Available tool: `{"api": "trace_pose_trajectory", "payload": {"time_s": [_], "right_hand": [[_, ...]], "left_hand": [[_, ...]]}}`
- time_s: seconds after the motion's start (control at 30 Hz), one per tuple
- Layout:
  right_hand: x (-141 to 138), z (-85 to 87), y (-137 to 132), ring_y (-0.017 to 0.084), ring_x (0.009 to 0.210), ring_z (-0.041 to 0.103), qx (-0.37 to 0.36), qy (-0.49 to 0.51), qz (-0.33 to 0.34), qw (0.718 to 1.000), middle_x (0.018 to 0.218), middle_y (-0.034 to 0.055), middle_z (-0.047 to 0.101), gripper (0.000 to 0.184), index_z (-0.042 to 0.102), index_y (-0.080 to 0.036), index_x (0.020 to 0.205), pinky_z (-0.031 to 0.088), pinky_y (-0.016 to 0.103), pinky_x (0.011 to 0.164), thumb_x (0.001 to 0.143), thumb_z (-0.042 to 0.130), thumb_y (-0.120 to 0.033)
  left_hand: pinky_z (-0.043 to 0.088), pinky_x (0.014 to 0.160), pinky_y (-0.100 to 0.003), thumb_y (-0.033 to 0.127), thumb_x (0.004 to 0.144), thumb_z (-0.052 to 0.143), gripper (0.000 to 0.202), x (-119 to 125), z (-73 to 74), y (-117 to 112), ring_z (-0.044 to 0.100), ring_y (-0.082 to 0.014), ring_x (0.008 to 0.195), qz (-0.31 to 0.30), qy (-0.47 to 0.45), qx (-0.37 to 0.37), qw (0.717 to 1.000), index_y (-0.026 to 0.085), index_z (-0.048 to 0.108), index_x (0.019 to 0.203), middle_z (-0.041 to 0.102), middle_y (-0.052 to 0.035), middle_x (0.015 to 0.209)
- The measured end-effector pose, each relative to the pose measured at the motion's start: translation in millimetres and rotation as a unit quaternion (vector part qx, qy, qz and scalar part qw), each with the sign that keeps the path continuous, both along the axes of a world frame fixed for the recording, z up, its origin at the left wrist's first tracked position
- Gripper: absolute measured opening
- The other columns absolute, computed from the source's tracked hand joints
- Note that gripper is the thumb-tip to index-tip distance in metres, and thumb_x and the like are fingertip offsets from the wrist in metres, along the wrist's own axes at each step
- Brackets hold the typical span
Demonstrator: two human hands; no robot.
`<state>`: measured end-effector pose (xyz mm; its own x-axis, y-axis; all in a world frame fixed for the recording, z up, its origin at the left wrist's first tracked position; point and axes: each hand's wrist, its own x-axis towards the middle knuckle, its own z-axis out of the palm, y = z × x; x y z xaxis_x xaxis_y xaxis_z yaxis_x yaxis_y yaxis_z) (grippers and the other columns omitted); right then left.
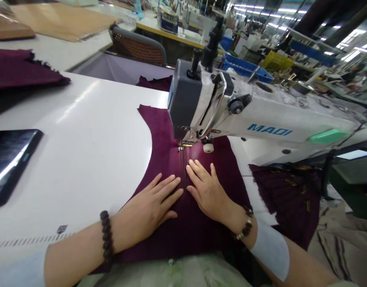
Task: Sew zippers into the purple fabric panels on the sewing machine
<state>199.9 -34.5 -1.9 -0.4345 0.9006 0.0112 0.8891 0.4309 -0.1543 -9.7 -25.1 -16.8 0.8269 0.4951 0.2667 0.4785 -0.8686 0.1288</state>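
Note:
A dark purple piece of fabric [162, 131] lies on the white table [90, 147] under the head of a white MAQI sewing machine [261, 119]. A zipper [184, 167] runs down its middle to the presser foot [185, 145]. My left hand [153, 201] lies flat on the fabric just left of the zipper, fingers stretched out. My right hand [205, 187] lies flat just right of it, fingers pointing toward the presser foot. Both wrists wear bead bracelets.
A black phone [10, 159] lies at the table's left edge. More purple fabric [18, 69] sits at the far left, and a dark pile [291, 195] lies to the right below the machine. A chair [138, 46] and blue crates [246, 67] stand behind.

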Motion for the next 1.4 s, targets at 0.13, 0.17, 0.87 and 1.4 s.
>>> {"api": "trace_pose_trajectory", "payload": {"time_s": [0.13,0.17,0.87,1.4], "right_hand": [[-0.7,2.1,6.2,0.023,0.136,0.022,0.005,-0.012,-0.008,1.000,0.147,0.0074,0.028,0.047,0.033,-0.012,0.138,0.021,0.060,0.106,0.093,0.032,-0.025],[-1.1,2.5,7.5,0.023,0.136,0.022,0.006,-0.014,-0.010,1.000,0.147,0.0075,0.028,0.047,0.034,-0.012,0.138,0.021,0.060,0.106,0.093,0.032,-0.024],[5.7,0.5,70.8,0.024,0.128,0.037,0.008,0.037,0.013,0.999,0.135,0.0164,0.043,0.045,0.037,-0.012,0.136,0.022,0.055,0.108,0.094,0.033,-0.027],[11.0,-1.5,67.5,0.020,0.111,0.053,0.049,0.103,0.029,0.993,0.124,0.0099,0.055,0.029,0.058,-0.019,0.114,0.028,0.050,0.107,0.092,0.039,-0.021]], "left_hand": [[0.036,0.104,-0.048,0.039,0.092,0.045,0.040,1.4,2.8,6.0,0.044,-0.0274,0.125,0.001,0.007,-0.001,1.000,0.017,0.053,0.124,0.050,-0.0112,0.132],[0.036,0.105,-0.048,0.039,0.092,0.046,0.040,1.6,3.6,7.6,0.043,-0.0271,0.125,0.000,0.010,-0.001,1.000,0.017,0.053,0.124,0.050,-0.0111,0.133],[0.032,0.106,-0.050,0.032,0.092,0.046,0.037,4.0,1.6,69.1,0.043,-0.0275,0.125,-0.016,0.002,-0.022,1.000,0.014,0.051,0.125,0.051,-0.0135,0.130],[0.032,0.105,-0.051,0.034,0.094,0.042,0.040,2.0,0.3,76.1,0.041,-0.0286,0.125,-0.015,0.013,0.002,1.000,0.017,0.048,0.129,0.050,-0.0151,0.129]]}}
